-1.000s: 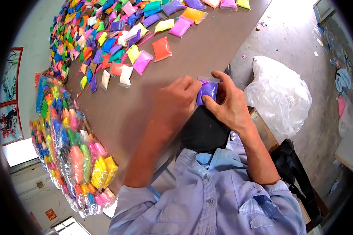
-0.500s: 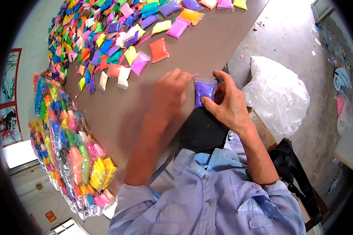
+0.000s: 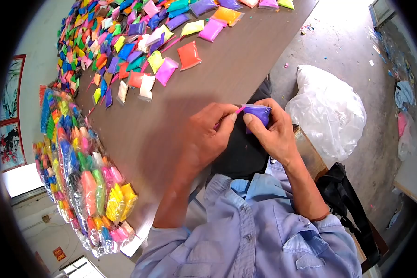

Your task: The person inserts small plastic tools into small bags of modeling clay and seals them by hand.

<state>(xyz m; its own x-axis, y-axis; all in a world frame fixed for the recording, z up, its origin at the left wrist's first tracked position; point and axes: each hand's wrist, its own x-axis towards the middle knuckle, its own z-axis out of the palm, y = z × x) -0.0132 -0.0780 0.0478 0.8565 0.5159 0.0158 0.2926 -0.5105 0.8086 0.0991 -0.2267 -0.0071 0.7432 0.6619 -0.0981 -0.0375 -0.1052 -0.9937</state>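
The table (image 3: 217,74) spreads left; a white bag (image 3: 326,113) sits right. Between them, the right hand (image 3: 275,132) pinches a purple packet (image 3: 259,112), and the left hand (image 3: 211,129) narrowly grips a pink stick (image 3: 240,110) at the packet's left edge.

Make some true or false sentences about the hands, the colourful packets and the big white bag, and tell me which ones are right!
1. The right hand holds a purple packet. True.
2. The left hand holds a green stick. False: it holds a thin pink stick.
3. The big white bag sits on top of the table. False: it is off the table, past its edge.
4. A red packet lies on the table. True.
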